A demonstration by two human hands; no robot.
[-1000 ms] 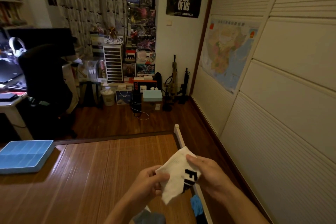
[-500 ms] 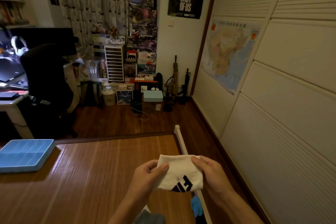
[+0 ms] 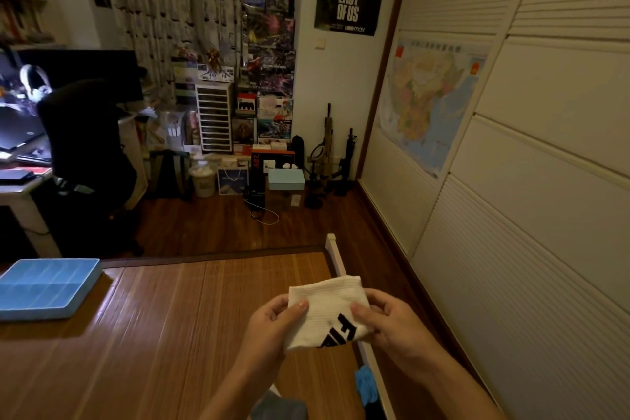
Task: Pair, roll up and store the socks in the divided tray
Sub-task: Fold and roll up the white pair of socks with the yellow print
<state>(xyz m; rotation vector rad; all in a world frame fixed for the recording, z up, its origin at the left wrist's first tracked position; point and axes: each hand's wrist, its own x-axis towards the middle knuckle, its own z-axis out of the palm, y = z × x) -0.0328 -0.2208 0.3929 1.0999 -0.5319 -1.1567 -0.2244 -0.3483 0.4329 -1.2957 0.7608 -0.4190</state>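
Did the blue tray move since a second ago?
No. The blue tray lies at the same spot by the far edge of the wooden mat. Only the white sock turned between the left hand and right hand.

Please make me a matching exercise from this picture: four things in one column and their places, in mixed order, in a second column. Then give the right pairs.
1. white sock
2. divided tray
3. blue sock
4. grey sock

A. cut off at the bottom edge
B. far left on the wooden mat
C. held by the left hand and right hand
D. beside the white rail, low in view

Pairs: 1-C, 2-B, 3-D, 4-A
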